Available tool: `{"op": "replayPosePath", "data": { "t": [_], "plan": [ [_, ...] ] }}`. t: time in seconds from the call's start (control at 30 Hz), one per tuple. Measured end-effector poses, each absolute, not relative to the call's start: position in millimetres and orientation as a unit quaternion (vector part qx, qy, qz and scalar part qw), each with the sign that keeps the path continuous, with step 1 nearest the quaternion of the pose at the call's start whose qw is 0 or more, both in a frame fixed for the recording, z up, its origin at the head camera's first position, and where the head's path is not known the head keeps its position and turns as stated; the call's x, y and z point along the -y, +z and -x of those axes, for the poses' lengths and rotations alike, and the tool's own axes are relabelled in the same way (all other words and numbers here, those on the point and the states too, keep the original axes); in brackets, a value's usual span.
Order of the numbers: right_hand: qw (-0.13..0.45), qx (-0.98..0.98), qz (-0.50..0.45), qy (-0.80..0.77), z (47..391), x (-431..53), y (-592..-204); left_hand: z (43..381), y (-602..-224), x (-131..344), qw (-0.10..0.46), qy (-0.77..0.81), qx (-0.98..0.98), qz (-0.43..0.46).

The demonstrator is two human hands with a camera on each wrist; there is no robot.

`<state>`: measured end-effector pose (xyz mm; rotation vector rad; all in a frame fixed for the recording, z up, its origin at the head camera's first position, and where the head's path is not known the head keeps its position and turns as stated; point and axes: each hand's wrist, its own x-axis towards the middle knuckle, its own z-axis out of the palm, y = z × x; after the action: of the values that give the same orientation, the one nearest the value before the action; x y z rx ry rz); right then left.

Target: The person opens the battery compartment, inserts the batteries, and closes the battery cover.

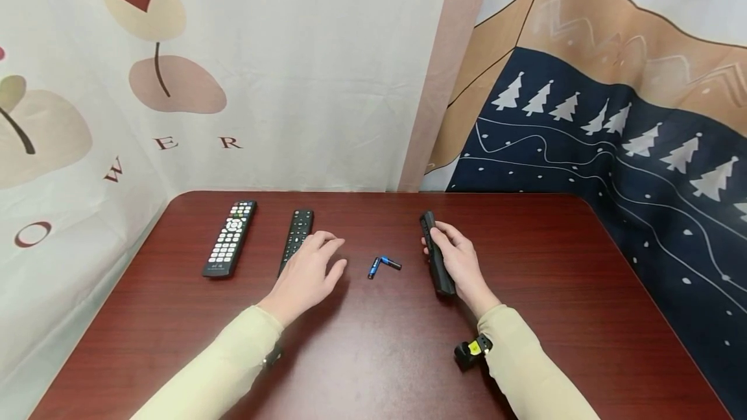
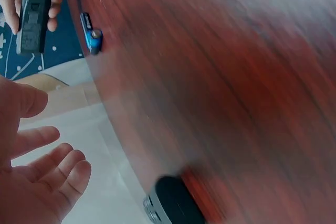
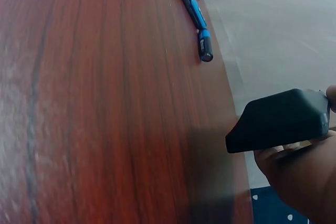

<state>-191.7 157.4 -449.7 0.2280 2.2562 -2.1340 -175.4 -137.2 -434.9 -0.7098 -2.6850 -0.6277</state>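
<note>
My right hand grips a black remote control, thumb on one long side and fingers round the other. The remote is turned up on its edge in the head view, and its plain dark end faces the right wrist camera. Two blue-and-black batteries lie end to end at an angle on the table between the hands. My left hand hovers with fingers spread and relaxed, holding nothing. It overlaps a second black remote in the head view and hides that remote's lower part.
A third remote with white buttons lies at the left of the reddish-brown table. A pale printed curtain hangs behind the table, and a navy cloth with white trees hangs at the right.
</note>
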Motion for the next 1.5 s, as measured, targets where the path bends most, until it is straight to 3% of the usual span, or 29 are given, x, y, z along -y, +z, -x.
{"op": "replayPosePath", "data": {
  "t": [0.3, 1.5],
  "plan": [
    [0.014, -0.747, -0.057, -0.663, 191, -162, -450, 176, -434, 156, 0.15, -0.205, 0.94, 0.228],
    [-0.082, -0.895, -0.037, -0.437, 198, -184, -453, 195, -432, 222, 0.124, -0.163, 0.969, 0.138]
  ]
}}
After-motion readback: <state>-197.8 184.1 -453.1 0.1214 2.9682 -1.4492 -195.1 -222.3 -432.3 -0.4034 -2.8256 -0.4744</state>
